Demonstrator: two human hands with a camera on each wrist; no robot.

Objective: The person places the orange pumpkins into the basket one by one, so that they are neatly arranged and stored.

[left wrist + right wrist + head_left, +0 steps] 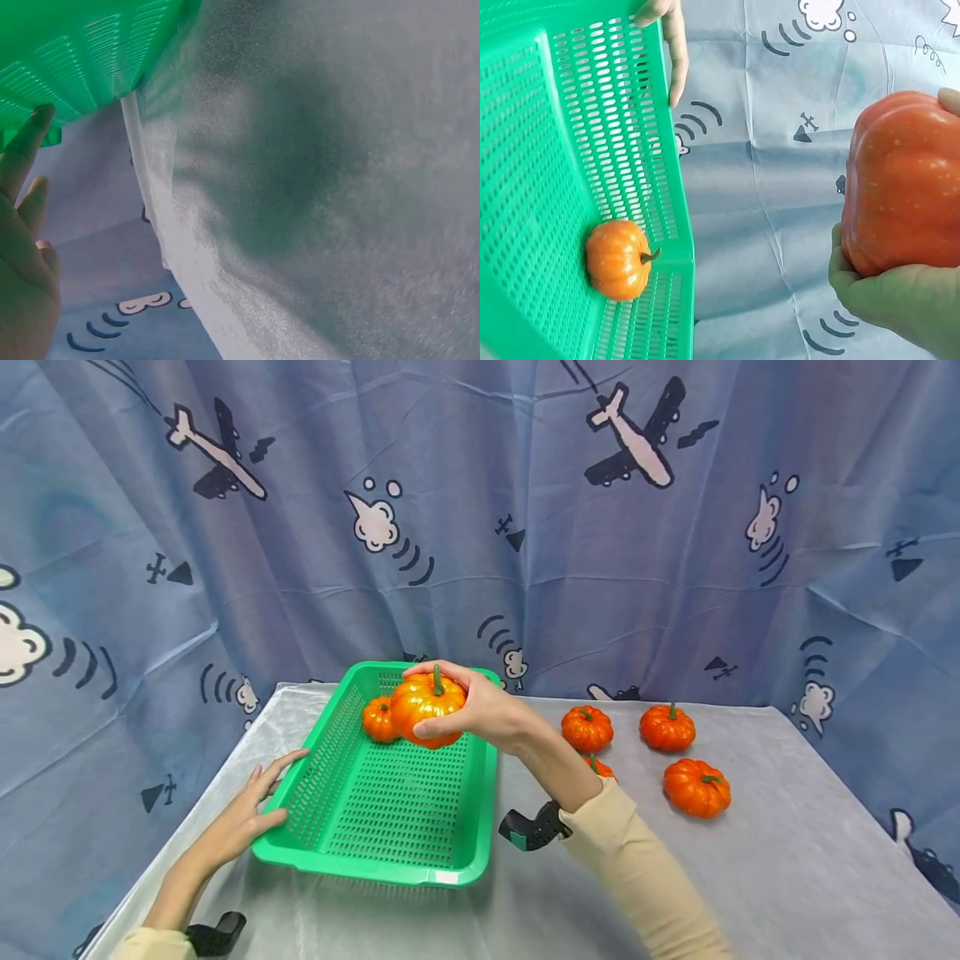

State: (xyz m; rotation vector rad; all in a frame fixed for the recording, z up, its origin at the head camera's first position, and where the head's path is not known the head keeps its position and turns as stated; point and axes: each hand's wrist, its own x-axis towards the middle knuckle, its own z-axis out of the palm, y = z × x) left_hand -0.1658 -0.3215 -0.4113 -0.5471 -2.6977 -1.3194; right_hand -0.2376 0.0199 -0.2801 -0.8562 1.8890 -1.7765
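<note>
My right hand (491, 710) grips an orange toy pumpkin (420, 706) with a green stem, thumb on its near side and fingers round its far side. It is held above the back part of a green plastic basket (474, 860). In the right wrist view the held pumpkin (904, 187) stands apart from the basket wall. My left hand (240, 818) holds the basket's left rim, thumb over it and fingers stretched along the outer wall (75, 67). Another, smaller pumpkin (619, 262) lies inside at the basket's far end.
Several more pumpkins lie on the right of the table: one (587, 729) at the back, one (667, 728) beside it, one (697, 788) nearer, and one (600, 768) partly behind my right forearm. A blue patterned curtain (450, 527) hangs behind the pale tablecloth (787, 860).
</note>
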